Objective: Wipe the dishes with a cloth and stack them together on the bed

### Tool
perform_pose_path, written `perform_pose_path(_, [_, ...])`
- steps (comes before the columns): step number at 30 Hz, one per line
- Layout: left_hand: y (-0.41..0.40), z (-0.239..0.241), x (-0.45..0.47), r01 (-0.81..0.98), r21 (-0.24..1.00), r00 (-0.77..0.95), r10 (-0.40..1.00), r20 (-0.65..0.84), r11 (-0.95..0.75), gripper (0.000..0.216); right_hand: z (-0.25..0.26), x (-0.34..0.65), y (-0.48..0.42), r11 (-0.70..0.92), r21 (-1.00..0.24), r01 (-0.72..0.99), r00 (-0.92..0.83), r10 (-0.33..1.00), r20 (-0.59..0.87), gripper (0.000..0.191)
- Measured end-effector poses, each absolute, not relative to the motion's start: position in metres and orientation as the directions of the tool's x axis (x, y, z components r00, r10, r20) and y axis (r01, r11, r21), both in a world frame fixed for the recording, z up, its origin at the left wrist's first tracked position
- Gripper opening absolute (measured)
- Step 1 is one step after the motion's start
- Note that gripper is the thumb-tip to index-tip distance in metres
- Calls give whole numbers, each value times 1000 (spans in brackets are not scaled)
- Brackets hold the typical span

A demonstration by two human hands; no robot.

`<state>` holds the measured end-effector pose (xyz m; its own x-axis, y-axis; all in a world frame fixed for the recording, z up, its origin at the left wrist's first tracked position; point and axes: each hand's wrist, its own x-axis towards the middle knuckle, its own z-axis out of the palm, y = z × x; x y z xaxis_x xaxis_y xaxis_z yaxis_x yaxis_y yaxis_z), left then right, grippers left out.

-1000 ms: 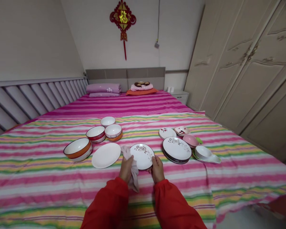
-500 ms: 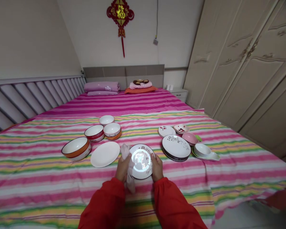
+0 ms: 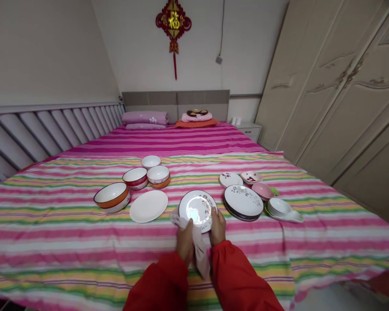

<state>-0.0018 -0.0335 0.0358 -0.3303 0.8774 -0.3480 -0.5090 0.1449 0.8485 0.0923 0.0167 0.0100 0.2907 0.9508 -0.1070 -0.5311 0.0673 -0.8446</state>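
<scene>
A white plate (image 3: 194, 205) with a dark rim and grey flower print is held tilted between my hands, light glaring off its face. My right hand (image 3: 218, 224) grips its right edge, thumb on top. At the lower left edge, my left hand (image 3: 185, 242) is closed on a pale cloth (image 3: 201, 252) that hangs down and touches the plate's rim. Left of the plate lies a plain white oval plate (image 3: 149, 206). To the right stands a stack of similar flower-print plates (image 3: 243, 202).
Several bowls stand at left, including an orange-banded bowl (image 3: 113, 197) and a red bowl (image 3: 135, 178). At right are small plates (image 3: 230, 179), a pink bowl (image 3: 262, 190) and small white dishes (image 3: 279, 206). All rest on a striped bed sheet (image 3: 84, 255). A wardrobe (image 3: 330, 95) flanks the bed.
My left hand and the cloth have moved from the plate's left side down to its lower left edge. The view has shifted slightly left.
</scene>
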Motion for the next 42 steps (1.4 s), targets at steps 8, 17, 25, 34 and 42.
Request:
perform_pose_path(8, [-22,83,-79,-254,920,3,952,-306,297,53,21,90,14,-17,-846,-534,130,986,-102,46])
perform_pose_path(17, [-32,53,-8,-436,896,-367,894,-258,80,46,8,92,20,38,-816,-577,318,931,-182,47])
perform_pose_path(25, [-46,43,5,-568,814,-196,940,-278,122,51,14,91,17,19,-808,-589,276,944,-180,44])
perform_pose_path(34, [-23,101,-78,-267,910,149,946,-287,318,49,25,90,10,-14,-819,-573,103,991,-89,47])
perform_pose_path(42, [-29,68,-19,-481,874,-327,911,-252,69,38,28,91,10,17,-846,-534,275,949,-155,47])
